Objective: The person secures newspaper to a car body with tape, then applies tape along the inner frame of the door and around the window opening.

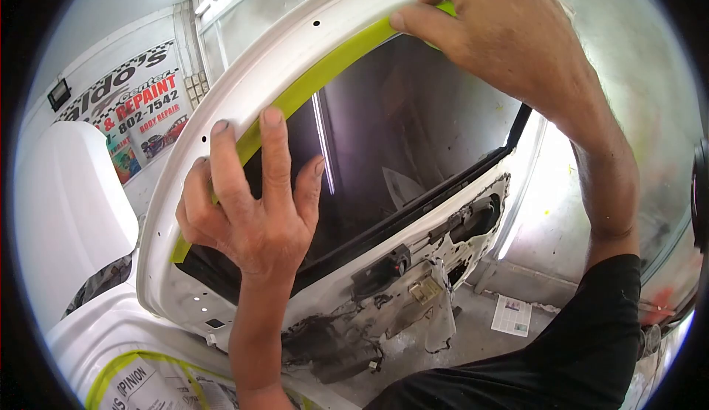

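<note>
Yellow-green masking tape (340,59) runs along the inner edge of a white car door's window frame (255,78), bordering the dark window glass (413,115). At the lower left, my left hand (255,207) rests on the tape and frame with its fingers spread, two fingertips touching near the tape. Up at the top right, my right hand (502,33) is closed at the tape's upper end, thumb against the strip and fingers bent over the frame. A bit of tape shows beside the thumb; whatever else lies under that palm is hidden.
Below the glass, the door's inner panel (347,307) is stripped, showing cables and mechanisms. Newspaper edged with green tape (111,380) covers part of the white bodywork at lower left. A newspaper sheet (511,315) lies on the floor. A printed banner (140,107) hangs behind.
</note>
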Available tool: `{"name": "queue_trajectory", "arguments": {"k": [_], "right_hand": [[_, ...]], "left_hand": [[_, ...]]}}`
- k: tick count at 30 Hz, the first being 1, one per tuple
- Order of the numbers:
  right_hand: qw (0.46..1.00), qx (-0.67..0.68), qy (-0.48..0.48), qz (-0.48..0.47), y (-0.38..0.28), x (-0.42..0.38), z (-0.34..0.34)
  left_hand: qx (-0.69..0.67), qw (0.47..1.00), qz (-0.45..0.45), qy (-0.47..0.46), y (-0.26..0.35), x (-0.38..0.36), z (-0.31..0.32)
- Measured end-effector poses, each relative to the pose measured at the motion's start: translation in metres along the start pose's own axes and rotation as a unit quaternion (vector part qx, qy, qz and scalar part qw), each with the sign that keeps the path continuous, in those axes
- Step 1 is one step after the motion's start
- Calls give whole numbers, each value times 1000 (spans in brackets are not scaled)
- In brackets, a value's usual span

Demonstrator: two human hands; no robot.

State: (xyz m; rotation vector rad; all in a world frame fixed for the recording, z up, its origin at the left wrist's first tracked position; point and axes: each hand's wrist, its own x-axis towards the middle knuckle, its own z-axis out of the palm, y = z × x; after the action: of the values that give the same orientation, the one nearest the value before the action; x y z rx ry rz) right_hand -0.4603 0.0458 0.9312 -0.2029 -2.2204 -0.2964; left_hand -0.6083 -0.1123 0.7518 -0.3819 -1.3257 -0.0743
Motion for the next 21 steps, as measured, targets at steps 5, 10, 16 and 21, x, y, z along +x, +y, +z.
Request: {"name": "queue_trajectory", "arguments": {"k": [5,10,16,21], "right_hand": [[981,30,110,-158,19,-19,7],[987,50,-114,100,-18,1,-21],[978,39,148,-144,36,-23,33],[988,75,81,-109,41,-20,26]], "left_hand": [[-6,1000,5,10,14,16,6],[-5,1000,8,21,28,30,13],[-11,1000,13,12,29,32,11],[-19,1000,11,12,29,30,11]]}}
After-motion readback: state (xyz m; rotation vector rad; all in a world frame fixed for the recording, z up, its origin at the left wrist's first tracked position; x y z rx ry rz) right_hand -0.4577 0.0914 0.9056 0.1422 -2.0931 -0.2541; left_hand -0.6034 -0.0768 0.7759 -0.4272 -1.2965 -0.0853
